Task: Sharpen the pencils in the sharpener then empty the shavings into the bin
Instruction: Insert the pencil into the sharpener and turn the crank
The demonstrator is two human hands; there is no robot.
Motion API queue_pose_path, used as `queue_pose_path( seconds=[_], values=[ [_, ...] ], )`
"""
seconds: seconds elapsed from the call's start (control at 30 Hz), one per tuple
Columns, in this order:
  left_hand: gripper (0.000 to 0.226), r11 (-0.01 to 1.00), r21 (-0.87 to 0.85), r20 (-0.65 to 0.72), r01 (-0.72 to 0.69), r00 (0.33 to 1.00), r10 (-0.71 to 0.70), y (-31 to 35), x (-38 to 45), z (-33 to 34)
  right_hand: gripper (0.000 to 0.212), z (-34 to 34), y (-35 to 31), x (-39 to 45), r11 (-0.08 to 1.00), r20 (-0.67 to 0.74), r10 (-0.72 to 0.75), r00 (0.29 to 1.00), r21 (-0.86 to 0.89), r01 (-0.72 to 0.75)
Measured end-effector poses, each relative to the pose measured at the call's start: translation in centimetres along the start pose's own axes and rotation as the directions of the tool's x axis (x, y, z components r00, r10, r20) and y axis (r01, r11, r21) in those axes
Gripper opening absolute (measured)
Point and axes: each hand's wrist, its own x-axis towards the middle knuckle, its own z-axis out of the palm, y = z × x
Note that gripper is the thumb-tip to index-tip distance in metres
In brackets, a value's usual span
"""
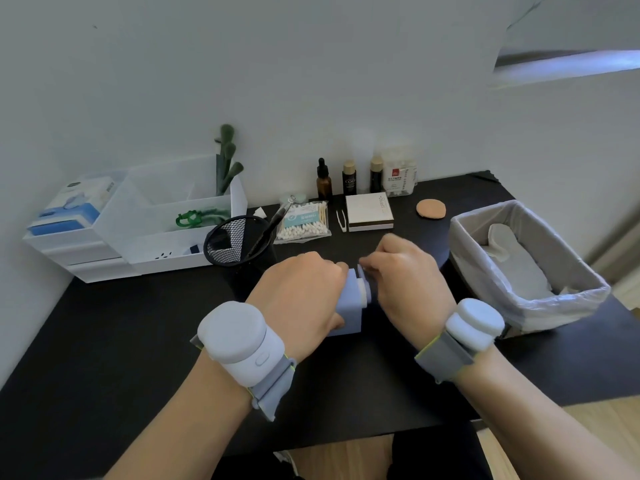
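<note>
A pale blue box-shaped sharpener (349, 308) stands on the black desk (138, 323) in front of me. My left hand (298, 292) grips its body from the left and hides most of it. My right hand (405, 275) is curled at the sharpener's right end, fingers pinching the small crank or knob there; the exact part is hidden. A black mesh pen cup (228, 244) behind my left hand holds a dark pencil or pen (273, 220). The bin (526, 271), a grey box lined with a clear bag, stands at the right.
White drawer organisers (138, 230) fill the back left. Along the wall are cotton swabs (303, 221), small bottles (349, 178), a white box (369, 213), tweezers (341, 221) and a round pad (431, 208). The desk's front edge runs below my wrists.
</note>
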Motion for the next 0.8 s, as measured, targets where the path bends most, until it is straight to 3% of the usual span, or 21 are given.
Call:
queue_pose_path(
  seconds=[0.37, 0.63, 0.7, 0.8],
  values=[
    [0.030, 0.999, -0.010, -0.030, -0.037, 0.999, 0.037, -0.6, 0.0, 0.5, 0.015, 1.5, 0.1, -3.8, 0.998, 0.114, 0.052, 0.992, -0.028, -0.049],
    [0.032, 0.993, -0.111, -0.065, -0.051, 0.997, 0.044, -1.9, -0.2, 1.1, 0.005, -0.7, 0.3, -3.8, 0.999, 0.219, -0.017, 0.976, 0.049, 0.007],
    [0.042, 0.984, -0.170, -0.079, -0.048, 0.996, 0.035, -2.1, -0.5, 1.5, 0.020, -1.3, 0.4, -3.7, 0.999, 0.289, -0.009, 0.957, 0.033, -0.001],
    [0.059, 0.964, -0.261, -0.100, -0.053, 0.995, 0.028, -2.4, -0.5, 2.3, 0.065, -2.0, 0.4, -3.5, 0.999, 0.375, 0.030, 0.926, 0.018, -0.039]
  ],
)
